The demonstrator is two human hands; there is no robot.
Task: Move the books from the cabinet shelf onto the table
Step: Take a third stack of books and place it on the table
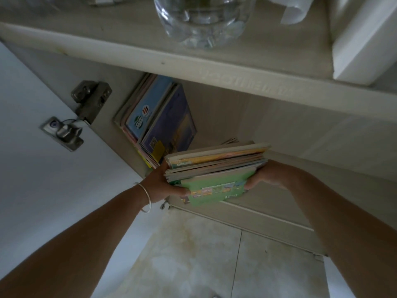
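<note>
Between both hands [167, 179], flat paperback stack [214, 168].

A stack of books [217, 168] sits between the left hand [163, 183] and right hand [264, 179], before the cabinet shelf [257, 130]. More books [159, 119] lean at the shelf's left. A jar [202, 20] stands on the countertop [129, 46] above.

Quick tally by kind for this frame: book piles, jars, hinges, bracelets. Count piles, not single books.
Book piles: 2, the held stack gripped by the left hand and right hand, and the leaning books on the cabinet shelf
Glass jars: 1
Door hinges: 1
Bracelets: 1
Total: 5
</note>
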